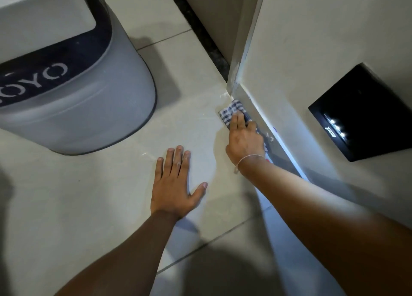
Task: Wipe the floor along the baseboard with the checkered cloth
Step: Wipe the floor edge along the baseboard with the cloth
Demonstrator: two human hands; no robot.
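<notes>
The blue-and-white checkered cloth (pixel 230 111) lies folded on the pale tiled floor (pixel 191 117), pressed against the baseboard (pixel 258 110) near the wall's outer corner. My right hand (pixel 244 139) lies on top of the cloth with fingers pressing it down, a thin white string around the wrist. Part of the cloth is hidden under that hand. My left hand (pixel 176 184) rests flat on the floor with fingers spread, to the left of the right hand and holding nothing.
A large grey rounded bin or stool (pixel 84 108) with a dark band and white lettering stands at the left. A black switch plate (pixel 363 113) with small lights sits on the wall at right. A dark threshold strip (pixel 200 30) runs away beyond the corner.
</notes>
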